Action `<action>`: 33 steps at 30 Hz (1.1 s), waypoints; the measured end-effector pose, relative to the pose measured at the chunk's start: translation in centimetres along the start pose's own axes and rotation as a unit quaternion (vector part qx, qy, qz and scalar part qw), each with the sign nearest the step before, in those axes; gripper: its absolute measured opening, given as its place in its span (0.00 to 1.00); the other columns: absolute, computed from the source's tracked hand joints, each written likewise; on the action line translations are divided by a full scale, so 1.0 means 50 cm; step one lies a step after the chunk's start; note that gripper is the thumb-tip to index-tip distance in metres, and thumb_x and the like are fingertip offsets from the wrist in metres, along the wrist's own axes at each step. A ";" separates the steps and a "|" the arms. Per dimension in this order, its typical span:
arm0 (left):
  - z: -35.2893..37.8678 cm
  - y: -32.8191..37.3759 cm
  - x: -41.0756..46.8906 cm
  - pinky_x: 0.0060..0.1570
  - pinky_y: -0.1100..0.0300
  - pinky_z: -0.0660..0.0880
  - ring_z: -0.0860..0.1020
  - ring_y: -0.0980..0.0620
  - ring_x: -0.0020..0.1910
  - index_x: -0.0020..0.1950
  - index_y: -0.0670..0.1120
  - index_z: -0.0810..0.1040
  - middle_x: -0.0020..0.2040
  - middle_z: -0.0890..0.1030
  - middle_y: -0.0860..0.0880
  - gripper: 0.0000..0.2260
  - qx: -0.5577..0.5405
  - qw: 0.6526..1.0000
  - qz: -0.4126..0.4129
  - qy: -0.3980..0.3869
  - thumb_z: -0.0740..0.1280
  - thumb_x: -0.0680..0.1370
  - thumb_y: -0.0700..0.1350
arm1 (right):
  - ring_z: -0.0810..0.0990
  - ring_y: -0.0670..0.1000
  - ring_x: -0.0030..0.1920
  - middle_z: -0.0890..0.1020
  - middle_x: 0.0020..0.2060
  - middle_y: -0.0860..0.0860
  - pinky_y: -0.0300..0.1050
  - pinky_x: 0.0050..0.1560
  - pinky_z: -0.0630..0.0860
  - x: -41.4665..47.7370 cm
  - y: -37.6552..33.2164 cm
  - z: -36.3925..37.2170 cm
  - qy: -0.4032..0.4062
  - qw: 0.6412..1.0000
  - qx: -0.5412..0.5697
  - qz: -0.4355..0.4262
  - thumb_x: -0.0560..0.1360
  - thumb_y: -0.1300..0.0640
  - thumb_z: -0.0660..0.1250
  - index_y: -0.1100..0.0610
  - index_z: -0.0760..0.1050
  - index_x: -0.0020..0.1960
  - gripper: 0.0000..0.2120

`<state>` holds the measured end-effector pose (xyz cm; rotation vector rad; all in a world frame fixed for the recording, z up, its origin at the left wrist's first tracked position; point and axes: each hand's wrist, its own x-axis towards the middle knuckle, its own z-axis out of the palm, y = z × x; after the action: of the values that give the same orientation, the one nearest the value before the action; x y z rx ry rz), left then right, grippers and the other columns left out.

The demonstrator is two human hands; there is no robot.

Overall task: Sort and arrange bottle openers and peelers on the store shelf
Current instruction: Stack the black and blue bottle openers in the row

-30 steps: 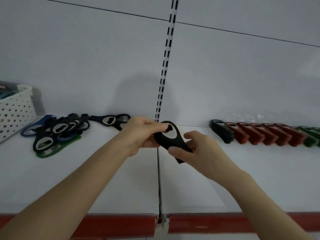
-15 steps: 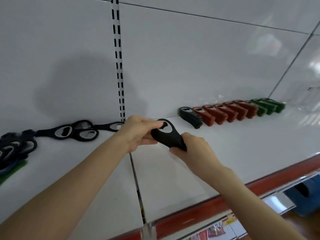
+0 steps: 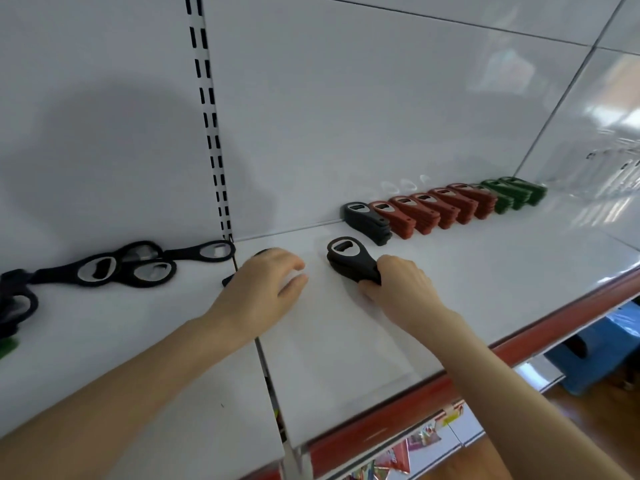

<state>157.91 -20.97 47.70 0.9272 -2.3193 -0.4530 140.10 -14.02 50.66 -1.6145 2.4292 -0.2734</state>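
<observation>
Two hands work the white shelf (image 3: pixel 502 271) as we sort bottle openers. Our right hand (image 3: pixel 401 289) is curled tight round the handle end of the black openers (image 3: pixel 348 259), which look like a small stack. They rest on the shelf board with the ring end toward the back panel, near but apart from the dark grey stack (image 3: pixel 367 221) that begins the finished row. Red stacks (image 3: pixel 433 209) and green stacks (image 3: pixel 516 194) run on to the right.

Our left hand (image 3: pixel 266 289) lies over another black piece (image 3: pixel 260 252) by the seam between shelf boards. Only its ends show, and we cannot tell whether the fingers grip it or merely rest on it.

We judge the main risk to be at the ring end. The hold is on the handles alone, so the stack could fan apart if it is slid toward the row. Too firm a push could also knock the grey stack and disturb the close-packed reds behind it. The hidden piece may catch in the seam. Our left forearm passes close to the loose double-ring openers (image 3: pixel 104 270) and could drag them out of place.
</observation>
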 end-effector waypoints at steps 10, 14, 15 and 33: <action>0.031 -0.014 -0.050 0.57 0.70 0.63 0.78 0.50 0.52 0.47 0.40 0.82 0.49 0.81 0.43 0.17 0.050 0.997 0.057 -0.009 0.58 0.74 0.49 | 0.69 0.55 0.41 0.71 0.37 0.53 0.43 0.32 0.61 0.081 -0.033 0.009 0.006 0.999 -0.035 0.020 0.77 0.60 0.58 0.57 0.60 0.35 0.13; 0.034 -0.016 -0.048 0.58 0.69 0.60 0.71 0.54 0.53 0.45 0.40 0.81 0.48 0.81 0.44 0.16 0.030 0.998 0.050 0.010 0.58 0.74 0.49 | 0.76 0.59 0.48 0.79 0.52 0.57 0.43 0.40 0.64 0.120 -0.049 0.011 0.024 0.999 -0.030 0.011 0.77 0.64 0.58 0.59 0.71 0.51 0.06; 0.034 -0.017 -0.048 0.58 0.68 0.59 0.70 0.54 0.53 0.45 0.40 0.81 0.48 0.81 0.44 0.16 0.028 0.999 0.046 0.011 0.58 0.74 0.49 | 0.77 0.59 0.52 0.79 0.53 0.58 0.43 0.41 0.65 0.130 -0.052 0.013 0.023 0.999 -0.028 0.014 0.77 0.64 0.58 0.61 0.72 0.54 0.08; 0.046 -0.030 -0.047 0.54 0.58 0.70 0.71 0.55 0.55 0.46 0.40 0.82 0.48 0.81 0.45 0.17 0.036 0.997 0.044 0.050 0.58 0.73 0.50 | 0.73 0.62 0.55 0.72 0.57 0.60 0.49 0.47 0.69 0.115 -0.033 0.027 0.094 0.991 0.010 -0.092 0.77 0.61 0.58 0.54 0.61 0.70 0.22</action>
<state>158.59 -20.13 44.25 0.8573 -2.2879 -0.2818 139.75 -19.99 49.39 -1.8857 2.4016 -0.4994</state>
